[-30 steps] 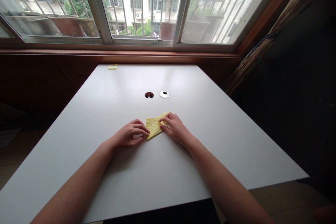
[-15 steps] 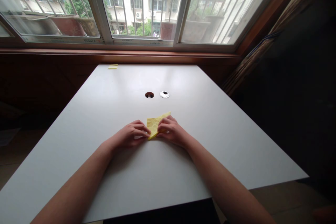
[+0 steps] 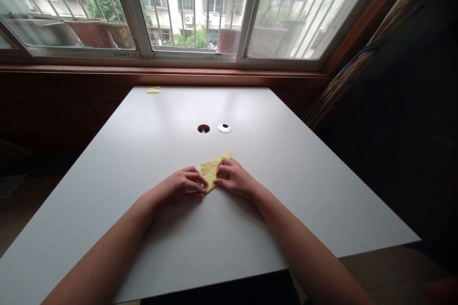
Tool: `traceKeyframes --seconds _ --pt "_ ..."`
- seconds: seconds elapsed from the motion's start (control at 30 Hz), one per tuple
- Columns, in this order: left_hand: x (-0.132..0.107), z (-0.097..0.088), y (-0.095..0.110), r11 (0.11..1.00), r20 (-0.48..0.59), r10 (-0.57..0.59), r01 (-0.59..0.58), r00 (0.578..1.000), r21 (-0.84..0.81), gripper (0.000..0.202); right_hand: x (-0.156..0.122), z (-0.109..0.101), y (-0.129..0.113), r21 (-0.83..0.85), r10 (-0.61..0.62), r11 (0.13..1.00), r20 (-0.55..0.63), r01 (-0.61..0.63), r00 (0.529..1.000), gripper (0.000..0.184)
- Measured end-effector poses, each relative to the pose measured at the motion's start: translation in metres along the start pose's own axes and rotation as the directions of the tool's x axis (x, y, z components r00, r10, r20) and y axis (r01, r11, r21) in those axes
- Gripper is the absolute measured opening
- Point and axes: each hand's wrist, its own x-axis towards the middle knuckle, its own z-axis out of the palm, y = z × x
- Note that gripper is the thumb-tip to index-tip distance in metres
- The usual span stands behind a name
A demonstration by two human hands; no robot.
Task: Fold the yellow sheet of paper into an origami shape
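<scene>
A creased sheet of yellow paper (image 3: 209, 170) lies tilted on the white table, between my two hands. My left hand (image 3: 189, 183) pinches its lower left corner, thumb and fingers close together. On the other side, my right hand (image 3: 231, 175) has its fingers bent and closed on the paper's right part, hiding some of it. The paper's near edge looks folded, and its upper right corner sticks out beyond my right fingers.
The white table (image 3: 161, 257) reaches to the window wall. Beyond the paper are a round hole (image 3: 203, 129) and a round cover (image 3: 224, 128). More yellow paper (image 3: 153, 90) lies at the far left edge. A curtain (image 3: 361, 55) hangs at the right.
The paper has turned slightly, its near edge now slanting more steeply. My left hand has shifted a little right and nearer to me; my right hand stays on the paper.
</scene>
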Motion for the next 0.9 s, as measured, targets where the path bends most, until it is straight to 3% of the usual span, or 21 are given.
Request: traceKeyframes --seconds 0.2,0.9 --pt "0.0 0.0 0.006 1.0 0.018 0.001 -0.001 1.0 0.025 0.021 0.0 -0.002 -0.001 -0.006 0.037 0.999 0.029 -0.037 0.999 0.027" --pt "0.007 0.003 0.022 0.992 0.068 0.046 -0.053 0.997 0.113 0.027 0.005 0.004 0.004 0.019 0.03 0.999 -0.03 -0.03 0.999 0.022"
